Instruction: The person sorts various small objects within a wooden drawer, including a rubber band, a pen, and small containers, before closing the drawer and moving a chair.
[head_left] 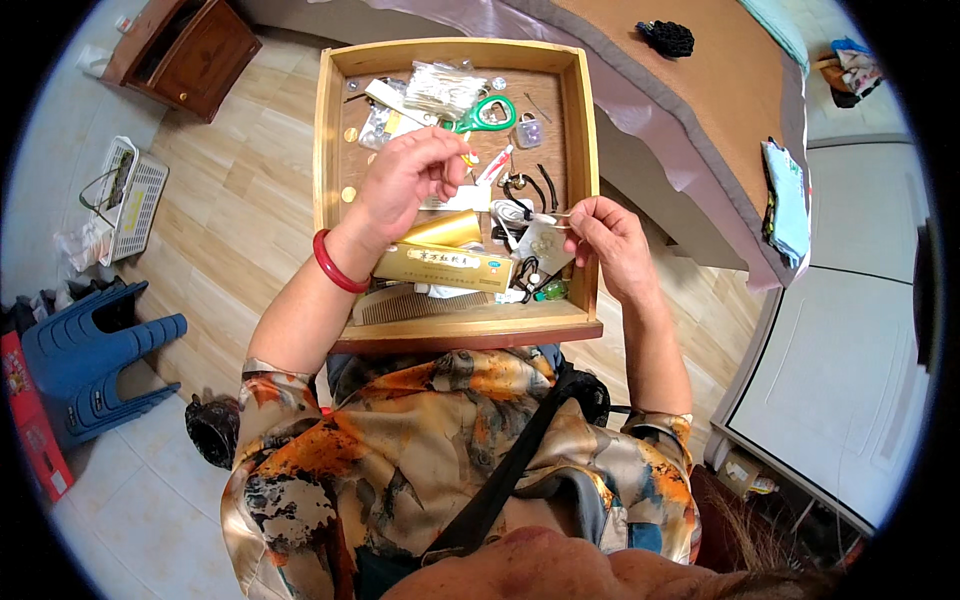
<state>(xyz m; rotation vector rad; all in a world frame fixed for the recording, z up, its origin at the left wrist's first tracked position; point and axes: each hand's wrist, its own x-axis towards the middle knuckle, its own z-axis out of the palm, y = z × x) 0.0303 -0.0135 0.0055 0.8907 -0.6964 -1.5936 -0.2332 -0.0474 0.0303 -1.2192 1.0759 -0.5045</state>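
Observation:
A wooden drawer (323,150) full of small items rests at my lap. My left hand (412,172), with a red bangle at the wrist, hovers over its middle, fingers curled together; whether they hold something small is hidden. At the drawer's right wall, my right hand (607,242) pinches a thin, pale, wire-like piece (560,215). Beside it lie a coiled white cable (510,211) and a clear packet (543,246). Nearer me are a gold box (445,269) and a comb (415,306). Green-handled scissors (490,114) and a bag of cotton swabs (442,90) lie farther back.
A bed with a brown cover (690,100) stands at the far right, a white cabinet (830,330) at right. On the left are stacked blue stools (85,345), a white basket (140,205) and a brown wooden cabinet (200,60).

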